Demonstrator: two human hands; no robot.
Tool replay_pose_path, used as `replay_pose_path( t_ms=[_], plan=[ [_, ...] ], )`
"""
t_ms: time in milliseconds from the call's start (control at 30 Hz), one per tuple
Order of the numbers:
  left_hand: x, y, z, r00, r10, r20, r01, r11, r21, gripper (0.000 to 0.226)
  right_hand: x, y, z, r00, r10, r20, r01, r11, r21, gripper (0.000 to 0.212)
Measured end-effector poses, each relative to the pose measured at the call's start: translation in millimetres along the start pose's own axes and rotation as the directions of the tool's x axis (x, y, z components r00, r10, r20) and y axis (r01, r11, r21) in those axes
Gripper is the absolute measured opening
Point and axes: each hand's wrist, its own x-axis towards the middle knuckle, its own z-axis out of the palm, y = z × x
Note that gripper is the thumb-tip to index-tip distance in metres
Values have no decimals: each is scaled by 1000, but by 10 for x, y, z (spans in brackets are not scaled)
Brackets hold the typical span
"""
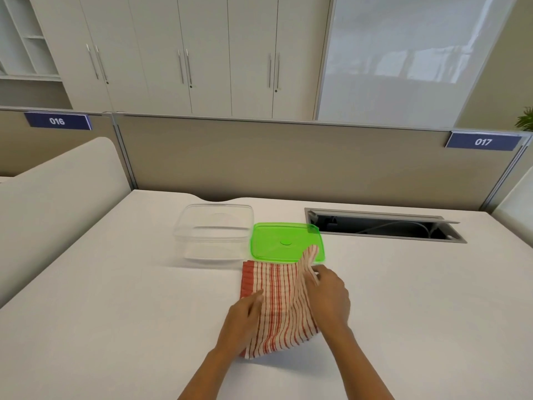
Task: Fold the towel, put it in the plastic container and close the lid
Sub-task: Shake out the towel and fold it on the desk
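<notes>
A red-and-white striped towel (278, 304) lies partly folded on the white table, just in front of the lid. My right hand (327, 297) pinches the towel's far right corner and lifts it above the table. My left hand (245, 316) rests flat on the towel's left side, pressing it down. The clear plastic container (215, 232) stands open and empty behind the towel, to the left. Its green lid (284, 241) lies flat beside it on the right, with the raised towel corner overlapping its near edge.
An open cable hatch (383, 226) is cut into the table at the back right. A beige partition (288, 157) runs along the table's far edge, and a rounded white divider (57, 203) stands at the left.
</notes>
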Motion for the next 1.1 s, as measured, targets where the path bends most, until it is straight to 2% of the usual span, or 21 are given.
replay_pose_path(
  t_ms=[33, 133, 233, 300, 433, 500, 600, 700, 800, 833, 867, 933, 967, 1033, 1100],
  plan=[
    [17, 45, -34, 998, -66, -26, 62, 990, -129, 36, 3, -124, 7, 997, -63, 35, 63, 998, 0, 27],
    [126, 128, -132, 977, -204, -65, 168, 919, -357, 42, -56, -443, 129, 955, -229, 190, 237, 971, -19, 32],
    [229, 118, -225, 955, -294, 31, 261, 790, -555, 51, -149, -628, 332, 906, -271, 325, 307, 950, -64, 29],
    [284, 94, -303, 948, -312, 71, 289, 741, -606, 51, -225, -675, 456, 883, -279, 379, 337, 937, -96, 29],
    [369, 139, -410, 926, -344, 158, 371, 744, -556, 38, -379, -661, 627, 859, -262, 440, 340, 934, -107, 31],
    [421, 142, -439, 940, -314, 135, 335, 770, -543, 26, -443, -658, 668, 844, -262, 468, 329, 942, -67, 35],
    [440, 139, -429, 959, -284, -3, 259, 880, -398, 43, -541, -640, 675, 803, -282, 525, 328, 945, 5, 37],
    [415, 143, -361, 934, -291, -210, 244, 944, -220, 36, -626, -572, 662, 736, -265, 623, 317, 948, 29, 35],
    [417, 156, -290, 914, -291, -282, 265, 956, -127, 32, -625, -485, 648, 695, -261, 670, 293, 954, 68, 34],
    [423, 166, -279, 912, -290, -289, 275, 957, -91, 30, -604, -455, 637, 719, -250, 649, 247, 964, 98, 32],
    [425, 169, -272, 910, -292, -293, 287, 956, -63, 29, -576, -419, 618, 772, -224, 594, 185, 975, 127, 32],
    [425, 166, -271, 902, -320, -291, 323, 946, -39, 31, -490, -316, 572, 914, -122, 386, 70, 987, 146, 33],
    [424, 163, -271, 896, -339, -287, 343, 939, -36, 33, -441, -246, 556, 954, -57, 293, 19, 991, 131, 37],
    [420, 165, -268, 888, -365, -279, 373, 928, -26, 33, -355, -110, 546, 965, 76, 251, -94, 994, 62, 48],
    [423, 182, -265, 887, -379, -264, 390, 921, -13, 24, -298, -35, 579, 923, 173, 344, -193, 981, 25, 56]
  ],
)
